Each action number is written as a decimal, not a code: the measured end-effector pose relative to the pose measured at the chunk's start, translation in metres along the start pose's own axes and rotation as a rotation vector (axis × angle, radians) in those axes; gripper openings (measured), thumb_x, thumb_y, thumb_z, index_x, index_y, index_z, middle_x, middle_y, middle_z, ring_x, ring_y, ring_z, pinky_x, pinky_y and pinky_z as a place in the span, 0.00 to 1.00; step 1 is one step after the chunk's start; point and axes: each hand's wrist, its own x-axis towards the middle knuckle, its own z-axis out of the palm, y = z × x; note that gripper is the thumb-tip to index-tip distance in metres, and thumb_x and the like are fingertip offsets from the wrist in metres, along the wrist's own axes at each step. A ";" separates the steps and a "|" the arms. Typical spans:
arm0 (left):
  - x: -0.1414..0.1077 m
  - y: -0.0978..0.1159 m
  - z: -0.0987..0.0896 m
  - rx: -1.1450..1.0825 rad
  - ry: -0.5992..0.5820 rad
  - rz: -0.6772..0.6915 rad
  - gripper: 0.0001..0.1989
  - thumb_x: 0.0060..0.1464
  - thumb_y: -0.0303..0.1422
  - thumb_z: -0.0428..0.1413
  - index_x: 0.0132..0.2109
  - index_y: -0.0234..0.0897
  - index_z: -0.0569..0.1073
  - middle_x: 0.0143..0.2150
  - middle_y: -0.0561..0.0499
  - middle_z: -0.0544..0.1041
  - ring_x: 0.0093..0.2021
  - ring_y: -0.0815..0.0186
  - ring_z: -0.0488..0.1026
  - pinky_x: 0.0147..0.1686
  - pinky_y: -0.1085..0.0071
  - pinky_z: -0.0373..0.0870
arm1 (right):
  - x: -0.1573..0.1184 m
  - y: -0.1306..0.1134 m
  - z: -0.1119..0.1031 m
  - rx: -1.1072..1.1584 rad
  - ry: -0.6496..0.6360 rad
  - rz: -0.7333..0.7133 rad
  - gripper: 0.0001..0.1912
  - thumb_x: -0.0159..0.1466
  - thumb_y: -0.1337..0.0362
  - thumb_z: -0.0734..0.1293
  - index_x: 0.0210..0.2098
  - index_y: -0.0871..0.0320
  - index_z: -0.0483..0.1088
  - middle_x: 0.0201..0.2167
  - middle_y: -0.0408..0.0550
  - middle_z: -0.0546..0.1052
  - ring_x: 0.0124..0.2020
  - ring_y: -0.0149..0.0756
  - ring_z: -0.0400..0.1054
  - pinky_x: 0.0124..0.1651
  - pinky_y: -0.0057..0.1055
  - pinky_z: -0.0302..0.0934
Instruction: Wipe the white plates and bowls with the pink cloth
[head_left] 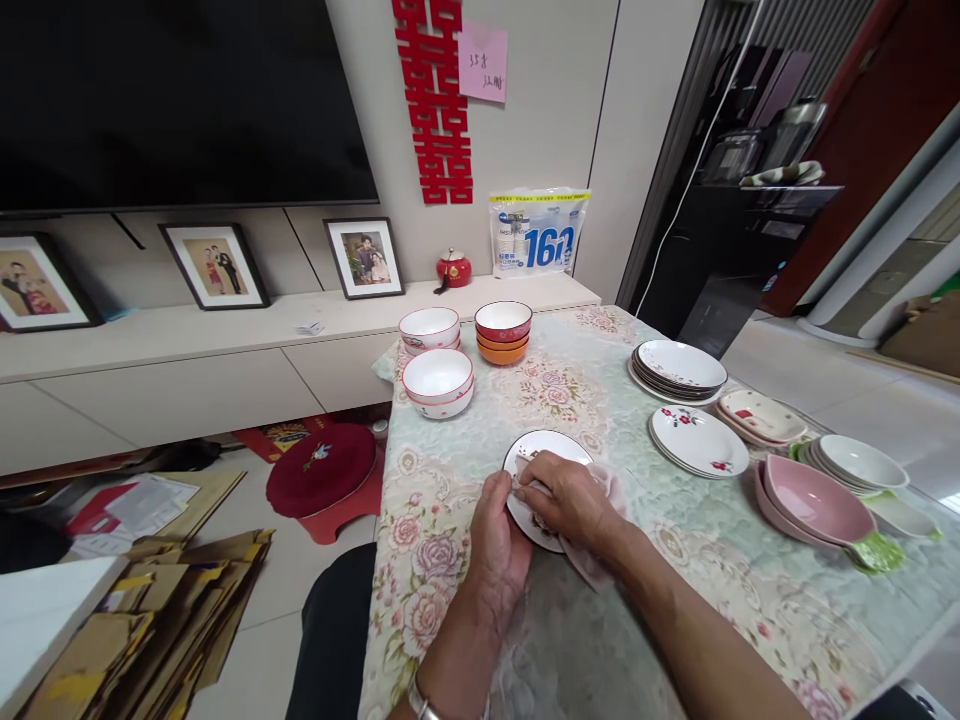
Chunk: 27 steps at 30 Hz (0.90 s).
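Note:
A small white plate point(551, 443) with a dark rim and a brown pattern is held over the near part of the table. My left hand point(499, 535) grips its left edge, thumb on top. My right hand point(566, 495) presses a pale pink cloth point(611, 485) onto the plate's face, and part of the cloth hangs down past the right edge. The fingers of my right hand are curled and cover much of the plate's middle. Beyond the plate stand white bowls point(438, 375) with red rims, and a stack of red and orange bowls point(503, 335).
At right are dark-rimmed plates point(682, 362), flowered plates point(699, 440), square dishes point(761, 415), pink leaf-handled bowls point(817, 500) and white bowls point(862, 460). A floral cloth point(427, 560) covers the table. A red stool point(322, 470) and flattened cardboard point(165, 610) are at left.

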 end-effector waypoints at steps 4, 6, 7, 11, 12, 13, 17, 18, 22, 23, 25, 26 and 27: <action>-0.005 0.000 0.003 0.005 0.001 -0.010 0.03 0.51 0.30 0.58 0.33 0.36 0.72 0.31 0.51 0.78 0.33 0.64 0.75 0.42 0.64 0.71 | 0.002 0.013 -0.004 -0.076 0.134 0.154 0.07 0.65 0.61 0.62 0.35 0.57 0.70 0.35 0.46 0.74 0.37 0.34 0.68 0.40 0.28 0.55; -0.007 0.001 0.004 0.009 0.006 -0.022 0.04 0.51 0.30 0.57 0.36 0.36 0.73 0.35 0.49 0.79 0.38 0.60 0.76 0.45 0.62 0.70 | 0.002 0.020 -0.008 -0.132 0.181 0.229 0.08 0.65 0.61 0.62 0.35 0.58 0.70 0.35 0.47 0.75 0.36 0.35 0.68 0.40 0.28 0.55; -0.007 0.001 0.005 0.009 0.016 -0.023 0.06 0.51 0.30 0.57 0.38 0.35 0.74 0.36 0.48 0.79 0.40 0.59 0.77 0.47 0.60 0.70 | 0.002 0.022 -0.010 -0.165 0.194 0.265 0.09 0.66 0.61 0.61 0.35 0.58 0.70 0.35 0.48 0.75 0.36 0.35 0.68 0.39 0.28 0.54; -0.005 0.006 0.007 -0.020 0.061 0.000 0.12 0.53 0.30 0.55 0.46 0.35 0.74 0.41 0.45 0.80 0.45 0.57 0.77 0.51 0.58 0.69 | 0.002 0.025 -0.014 -0.294 0.181 0.366 0.09 0.65 0.62 0.60 0.33 0.58 0.70 0.33 0.49 0.75 0.31 0.35 0.67 0.33 0.29 0.50; -0.004 0.008 0.007 -0.035 0.073 -0.003 0.13 0.54 0.31 0.54 0.47 0.35 0.74 0.42 0.44 0.81 0.45 0.56 0.77 0.51 0.58 0.68 | 0.002 0.025 -0.014 -0.312 0.169 0.373 0.09 0.65 0.62 0.60 0.32 0.58 0.70 0.32 0.49 0.75 0.30 0.34 0.66 0.32 0.29 0.48; -0.002 0.009 0.006 -0.049 0.085 -0.013 0.14 0.56 0.32 0.54 0.48 0.34 0.74 0.42 0.44 0.81 0.46 0.56 0.77 0.52 0.57 0.68 | 0.002 0.025 -0.014 -0.325 0.158 0.377 0.09 0.65 0.63 0.60 0.31 0.58 0.69 0.31 0.49 0.75 0.29 0.34 0.66 0.31 0.29 0.47; 0.002 0.014 0.006 -0.081 0.116 -0.053 0.16 0.59 0.34 0.51 0.50 0.32 0.74 0.43 0.42 0.81 0.48 0.55 0.76 0.53 0.56 0.68 | 0.002 0.023 -0.012 -0.330 0.132 0.370 0.08 0.64 0.63 0.61 0.31 0.58 0.69 0.30 0.49 0.75 0.29 0.34 0.65 0.30 0.29 0.45; 0.002 0.014 0.006 -0.081 0.120 -0.058 0.16 0.59 0.34 0.51 0.50 0.32 0.74 0.43 0.42 0.81 0.48 0.54 0.76 0.53 0.56 0.68 | 0.002 0.023 -0.012 -0.327 0.130 0.370 0.08 0.64 0.63 0.61 0.31 0.58 0.69 0.30 0.49 0.75 0.29 0.34 0.65 0.30 0.29 0.45; 0.001 0.015 0.007 -0.077 0.130 -0.065 0.16 0.59 0.34 0.51 0.51 0.32 0.74 0.42 0.42 0.81 0.48 0.54 0.76 0.53 0.55 0.68 | 0.002 0.023 -0.012 -0.321 0.128 0.377 0.09 0.64 0.63 0.60 0.31 0.57 0.69 0.31 0.49 0.76 0.30 0.34 0.66 0.31 0.28 0.45; 0.000 0.015 0.007 -0.078 0.131 -0.063 0.16 0.59 0.33 0.51 0.51 0.32 0.74 0.42 0.43 0.81 0.48 0.54 0.76 0.53 0.55 0.68 | 0.002 0.024 -0.012 -0.321 0.127 0.375 0.09 0.64 0.63 0.60 0.31 0.57 0.69 0.31 0.49 0.76 0.30 0.34 0.66 0.31 0.28 0.46; 0.000 0.014 0.006 -0.083 0.126 -0.061 0.16 0.58 0.33 0.51 0.51 0.32 0.74 0.43 0.43 0.81 0.49 0.54 0.76 0.54 0.56 0.68 | 0.002 0.025 -0.011 -0.319 0.130 0.370 0.09 0.64 0.63 0.60 0.31 0.58 0.69 0.31 0.49 0.75 0.30 0.34 0.66 0.31 0.28 0.46; 0.000 0.014 0.006 -0.086 0.121 -0.060 0.16 0.58 0.33 0.51 0.51 0.32 0.74 0.43 0.42 0.81 0.49 0.54 0.76 0.54 0.56 0.68 | 0.002 0.025 -0.011 -0.314 0.131 0.367 0.09 0.64 0.63 0.60 0.30 0.58 0.69 0.31 0.49 0.75 0.30 0.34 0.66 0.31 0.28 0.46; 0.000 0.014 0.006 -0.089 0.117 -0.060 0.16 0.58 0.33 0.52 0.50 0.32 0.74 0.43 0.42 0.81 0.49 0.54 0.76 0.54 0.57 0.68 | 0.002 0.026 -0.011 -0.304 0.131 0.362 0.09 0.64 0.63 0.60 0.30 0.58 0.68 0.31 0.49 0.75 0.31 0.34 0.65 0.32 0.28 0.47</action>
